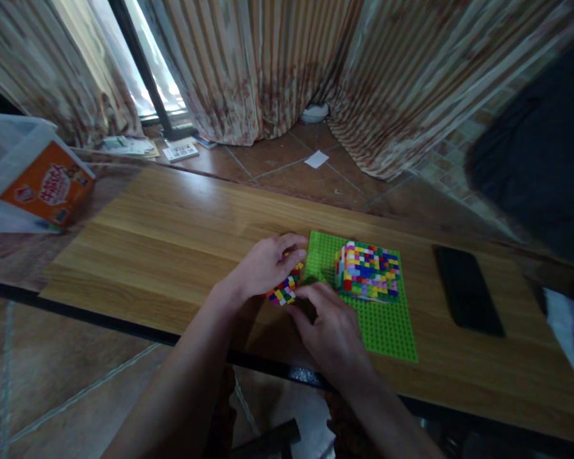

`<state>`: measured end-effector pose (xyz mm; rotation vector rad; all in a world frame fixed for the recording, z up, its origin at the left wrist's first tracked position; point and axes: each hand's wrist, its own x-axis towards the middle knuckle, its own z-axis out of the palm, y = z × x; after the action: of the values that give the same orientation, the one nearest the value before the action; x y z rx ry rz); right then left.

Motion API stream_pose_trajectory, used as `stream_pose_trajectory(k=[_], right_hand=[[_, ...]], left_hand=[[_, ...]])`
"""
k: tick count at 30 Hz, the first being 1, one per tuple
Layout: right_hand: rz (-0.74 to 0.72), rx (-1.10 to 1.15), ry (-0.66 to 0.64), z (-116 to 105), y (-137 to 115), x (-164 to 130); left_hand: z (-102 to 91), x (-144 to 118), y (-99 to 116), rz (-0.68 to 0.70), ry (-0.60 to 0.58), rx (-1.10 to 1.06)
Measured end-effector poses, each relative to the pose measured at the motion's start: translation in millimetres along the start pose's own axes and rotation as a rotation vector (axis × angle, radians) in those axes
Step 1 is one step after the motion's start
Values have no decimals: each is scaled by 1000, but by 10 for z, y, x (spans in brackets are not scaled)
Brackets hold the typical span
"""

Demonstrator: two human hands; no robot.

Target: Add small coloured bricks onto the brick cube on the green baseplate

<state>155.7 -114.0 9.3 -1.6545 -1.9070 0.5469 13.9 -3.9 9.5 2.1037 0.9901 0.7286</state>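
Near the middle of the frame, both hands meet over a small slab (284, 290) of studded plastic bricks in yellow, red, purple and green, lying on the wooden table (172, 248) just left of the green baseplate (387, 325). The left hand (265, 264) arches over the slab from above, fingers curled down onto its top and far edge, gripping it. The right hand (332, 325) comes in from the lower right, its fingers bent against the slab's near edge; how firmly they press cannot be told, as the picture is soft there. The baseplate is flat, rectangular and finely dotted with studs; on its upper part stands a blocky build (367, 271), a many-coloured chunk with one white side. The table top is smooth pale wood grain with a dark rim along its near edge. A flat black phone (466, 290) lies to the right of the baseplate, well apart from it. At the upper left a clear plastic box (9, 166) bears an orange label. Pleated striped curtains (277, 64) hang across the top, above a glossy brown tiled floor (291, 166).
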Motion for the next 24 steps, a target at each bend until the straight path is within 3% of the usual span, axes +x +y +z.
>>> stream_pose_trajectory(k=[11, 24], right_hand=[[-9, -14, 11, 81, -4, 15], [-64, 106, -7, -76, -11, 34]], left_hand=[[4, -7, -5, 16, 2, 5], [8, 7, -11, 8, 15, -1]])
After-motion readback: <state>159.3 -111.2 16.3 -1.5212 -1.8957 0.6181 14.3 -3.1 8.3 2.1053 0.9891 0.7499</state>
